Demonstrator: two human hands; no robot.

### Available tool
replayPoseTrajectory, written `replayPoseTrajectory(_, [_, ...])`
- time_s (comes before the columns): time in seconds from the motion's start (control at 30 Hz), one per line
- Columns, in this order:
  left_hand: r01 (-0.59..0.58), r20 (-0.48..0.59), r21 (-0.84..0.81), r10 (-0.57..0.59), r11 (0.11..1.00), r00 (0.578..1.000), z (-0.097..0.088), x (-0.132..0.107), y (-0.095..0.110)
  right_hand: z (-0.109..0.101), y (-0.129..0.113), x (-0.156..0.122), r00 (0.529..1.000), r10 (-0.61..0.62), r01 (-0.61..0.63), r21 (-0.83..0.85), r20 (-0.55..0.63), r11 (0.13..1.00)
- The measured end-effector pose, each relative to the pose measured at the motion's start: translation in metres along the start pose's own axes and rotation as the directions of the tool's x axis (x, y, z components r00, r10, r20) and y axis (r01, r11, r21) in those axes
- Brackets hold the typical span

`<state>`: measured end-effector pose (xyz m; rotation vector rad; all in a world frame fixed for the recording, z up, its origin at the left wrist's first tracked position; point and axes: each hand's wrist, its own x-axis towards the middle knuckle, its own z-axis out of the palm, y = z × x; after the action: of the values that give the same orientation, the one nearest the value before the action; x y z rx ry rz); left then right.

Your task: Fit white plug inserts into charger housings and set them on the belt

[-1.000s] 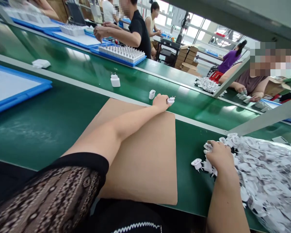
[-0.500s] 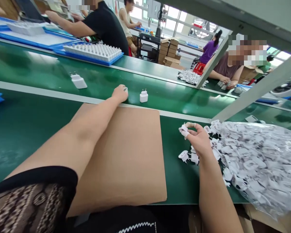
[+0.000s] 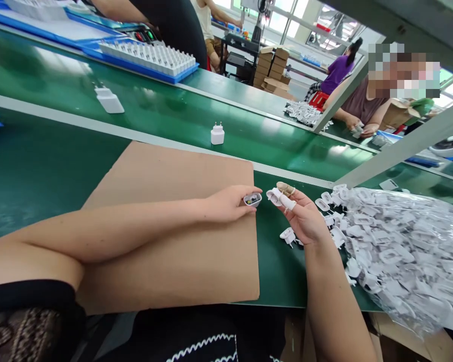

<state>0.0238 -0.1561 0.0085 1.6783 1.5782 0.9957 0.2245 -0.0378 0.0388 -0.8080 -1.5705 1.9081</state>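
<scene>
My left hand (image 3: 228, 203) is closed around a small white charger housing (image 3: 252, 199), its open end facing up, over the right edge of a brown cardboard sheet (image 3: 166, 176). Just to the right, my right hand (image 3: 302, 216) pinches a white plug cap (image 3: 277, 196) between taped fingertips. The two parts are a few centimetres apart. A heap of white plug caps (image 3: 392, 246) in clear plastic lies to the right of my right hand, with loose ones (image 3: 288, 235) under my wrist.
A finished white charger (image 3: 217, 134) stands on the green conveyor belt (image 3: 166, 120) beyond the cardboard; another (image 3: 109, 100) lies further left. A blue tray of chargers (image 3: 151, 55) sits behind. Other people work across the belt. A grey frame post (image 3: 400, 151) slants at right.
My left hand came back from the belt to the cardboard's edge, now holding a housing. My right hand lifted a cap out of the heap and turned it toward the left hand.
</scene>
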Motion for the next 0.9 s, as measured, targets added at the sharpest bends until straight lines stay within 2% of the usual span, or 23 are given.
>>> replayPoseTrajectory(0.1, [-0.034,0.025,-0.015,0.034,0.999,0.999,0.011,-0.004,-0.005,0.003,0.005,0.001,1.000,0.012,-0.012,0.005,-0.014,1.000])
replayPoseTrajectory(0.23, [-0.055,-0.076,-0.114,0.047,0.992,0.996,0.013,-0.005,-0.019,0.008,0.012,0.004,0.996,-0.018,0.015,-0.037,-0.085,0.999])
replayPoseTrajectory(0.3, [-0.055,-0.087,-0.127,0.044,0.990,0.995,0.015,-0.005,-0.021,0.011,0.014,0.005,0.991,-0.067,0.057,-0.088,-0.120,0.995])
replayPoseTrajectory(0.37, [-0.043,-0.082,-0.115,0.034,0.992,0.996,0.015,-0.005,-0.019,0.015,0.014,0.005,0.986,-0.092,0.076,-0.117,-0.139,0.990])
replayPoseTrajectory(0.47, [0.030,-0.086,-0.112,-0.040,0.993,0.996,0.013,-0.006,-0.015,0.020,0.013,0.002,0.987,-0.086,0.068,-0.131,-0.133,0.989])
replayPoseTrajectory(0.53, [0.041,-0.059,-0.143,-0.050,0.989,0.997,0.010,-0.007,-0.013,0.021,0.012,0.000,0.990,-0.082,0.063,-0.167,-0.111,0.984])
replayPoseTrajectory(0.67, [-0.034,0.028,-0.221,0.041,0.975,0.999,0.008,-0.005,-0.016,0.020,0.011,-0.002,0.994,-0.078,0.060,-0.228,-0.072,0.972])
replayPoseTrajectory(0.73, [0.006,0.018,-0.206,-0.002,0.979,1.000,0.008,-0.003,-0.017,0.020,0.011,-0.002,0.996,-0.068,0.052,-0.224,-0.065,0.973])
replayPoseTrajectory(0.83, [0.089,-0.051,-0.142,-0.097,0.986,0.994,0.002,-0.002,-0.017,0.020,0.011,-0.001,0.996,-0.049,0.031,-0.202,-0.081,0.979])
replayPoseTrajectory(0.9, [0.113,-0.022,-0.152,-0.118,0.982,0.993,-0.005,-0.002,-0.017,0.020,0.012,-0.001,0.994,-0.047,0.027,-0.193,-0.097,0.981])
